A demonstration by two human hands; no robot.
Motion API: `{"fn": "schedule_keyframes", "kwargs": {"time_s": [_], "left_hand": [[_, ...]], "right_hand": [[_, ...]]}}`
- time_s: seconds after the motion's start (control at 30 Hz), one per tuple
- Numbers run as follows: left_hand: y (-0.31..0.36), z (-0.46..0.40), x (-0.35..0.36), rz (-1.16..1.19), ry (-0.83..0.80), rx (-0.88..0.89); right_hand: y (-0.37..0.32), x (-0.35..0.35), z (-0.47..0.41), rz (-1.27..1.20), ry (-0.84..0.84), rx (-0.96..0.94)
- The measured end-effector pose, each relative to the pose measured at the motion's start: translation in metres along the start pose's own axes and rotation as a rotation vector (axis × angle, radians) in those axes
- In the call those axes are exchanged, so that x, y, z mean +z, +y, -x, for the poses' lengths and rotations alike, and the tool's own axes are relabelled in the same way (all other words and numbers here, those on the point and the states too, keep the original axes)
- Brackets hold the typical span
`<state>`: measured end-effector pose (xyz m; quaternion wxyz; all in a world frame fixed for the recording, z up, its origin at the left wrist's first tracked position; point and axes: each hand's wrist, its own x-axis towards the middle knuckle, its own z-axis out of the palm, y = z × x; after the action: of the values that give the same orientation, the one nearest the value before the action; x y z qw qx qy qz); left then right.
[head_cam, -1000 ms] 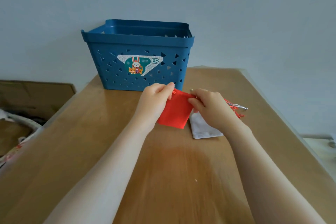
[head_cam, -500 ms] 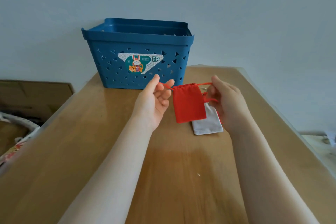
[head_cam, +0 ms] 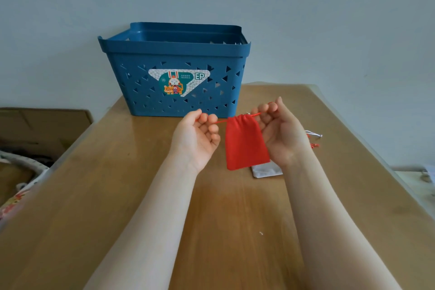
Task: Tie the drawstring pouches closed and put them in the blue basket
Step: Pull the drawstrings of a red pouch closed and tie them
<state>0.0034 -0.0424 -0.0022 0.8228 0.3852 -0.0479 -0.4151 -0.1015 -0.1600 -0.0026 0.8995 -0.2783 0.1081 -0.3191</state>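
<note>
A red drawstring pouch [head_cam: 244,142] hangs above the table between my hands, its mouth gathered narrow. My left hand [head_cam: 199,138] pinches the red string running out of the pouch's left side. My right hand [head_cam: 281,134] holds the string on the right side, fingers curled round it. Beneath the pouch and my right hand a white pouch [head_cam: 266,170] lies flat on the table, mostly hidden, its white and red string ends [head_cam: 314,135] showing past my right wrist. The blue basket [head_cam: 174,54] stands at the table's far edge, just behind my hands.
The wooden table [head_cam: 106,195] runs toward me with its left and right edges in view. A cardboard box [head_cam: 44,122] and patterned cloth sit lower at the left. A pale wall rises behind the basket.
My hands have drawn the strings further apart, and the pouch's mouth is more gathered. The pouch was lifted off the white pouch a second ago and now hangs from the taut strings.
</note>
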Motion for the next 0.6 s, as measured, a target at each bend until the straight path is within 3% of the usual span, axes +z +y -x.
{"fn": "schedule_keyframes", "kwargs": {"time_s": [0.1,0.23,0.33,0.47,0.6], "left_hand": [[0.007,-0.002,-0.006,-0.004,0.027,0.047],[0.025,-0.007,-0.025,0.165,0.120,0.134],[0.027,-0.008,-0.026,0.109,0.121,0.158],[0.006,0.002,0.000,-0.221,0.007,0.109],[-0.015,0.018,0.022,-0.773,-0.198,0.128]], "right_hand": [[-0.012,-0.011,-0.005,-0.105,0.056,-0.023],[-0.039,-0.027,-0.005,-0.291,0.106,-0.160],[-0.040,-0.024,-0.005,-0.183,0.133,-0.168],[-0.011,-0.006,-0.009,0.079,0.162,-0.110],[0.009,0.000,-0.009,0.169,0.239,-0.104]]}}
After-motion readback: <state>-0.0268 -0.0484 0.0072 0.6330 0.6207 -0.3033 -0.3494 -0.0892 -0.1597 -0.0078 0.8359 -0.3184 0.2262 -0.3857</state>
